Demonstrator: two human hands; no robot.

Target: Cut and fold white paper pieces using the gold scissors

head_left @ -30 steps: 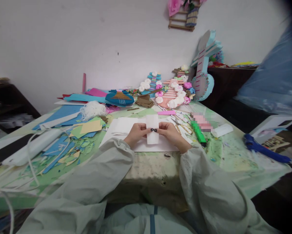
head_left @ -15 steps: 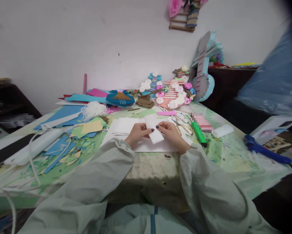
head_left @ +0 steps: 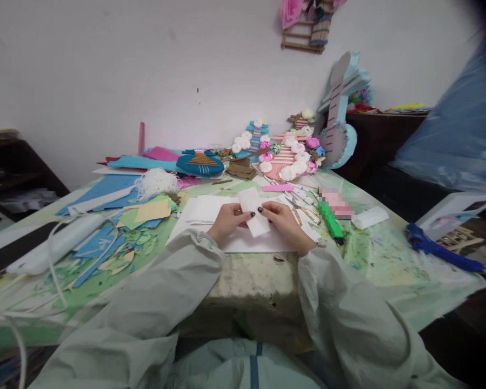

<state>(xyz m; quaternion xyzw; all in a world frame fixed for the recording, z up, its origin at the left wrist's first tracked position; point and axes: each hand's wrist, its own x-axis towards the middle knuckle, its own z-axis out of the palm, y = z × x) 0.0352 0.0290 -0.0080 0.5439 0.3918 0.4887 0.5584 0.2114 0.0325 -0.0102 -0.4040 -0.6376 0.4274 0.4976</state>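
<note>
A folded white paper strip (head_left: 258, 223) is held slightly tilted between both hands, above white sheets (head_left: 199, 208) on the table. My left hand (head_left: 229, 221) pinches its left edge, thumb on top and fingers behind. On the opposite edge, my right hand (head_left: 282, 219) grips the strip with its thumb in front; the other fingers are partly hidden. Gold-handled scissors (head_left: 310, 213) lie just right of my right hand, beside a green cutter (head_left: 331, 224).
Coloured paper scraps (head_left: 145, 237), white string (head_left: 157, 183) and a white glue gun or similar tool (head_left: 60, 246) lie left. Decorated craft pieces (head_left: 285, 156) stand at the back. A white roll (head_left: 370, 217) and a blue tool (head_left: 441, 248) are right.
Both hands have shifted very slightly left with the strip, which now appears a little more upright. Both still hold it.
</note>
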